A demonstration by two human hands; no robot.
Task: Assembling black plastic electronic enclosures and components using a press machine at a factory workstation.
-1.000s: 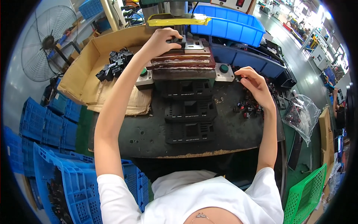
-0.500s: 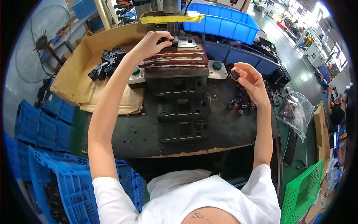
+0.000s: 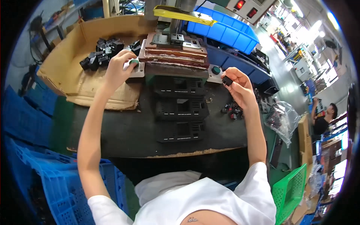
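Observation:
My left hand (image 3: 120,69) is at the left green push button (image 3: 134,63), thumb and fingertips apart with nothing visible between them. Just beyond those fingers a black plastic part (image 3: 135,46) shows by the carton's edge; I cannot tell whether it rests or is in the air. Between thumb and fingers, my right hand (image 3: 242,88) pinches a small black component (image 3: 227,80), close to the right green push button (image 3: 216,70). A layered brown fixture (image 3: 174,56) stands between the hands, with a small metal-topped block (image 3: 177,39) and a slotted metal plate (image 3: 192,44) on top.
Several black panels (image 3: 182,108) lie in a column before the fixture. A carton (image 3: 58,71) of black parts stands left; small red and black pieces (image 3: 234,111) lie right. A yellow-taped bar (image 3: 183,15) overhangs the fixture. Blue bins (image 3: 225,32) stand behind. A co-worker (image 3: 326,116) is far right.
My left hand has left the fixture top and come down left to the green button. The black part there is now beyond its fingers. My right hand has shifted left with its component.

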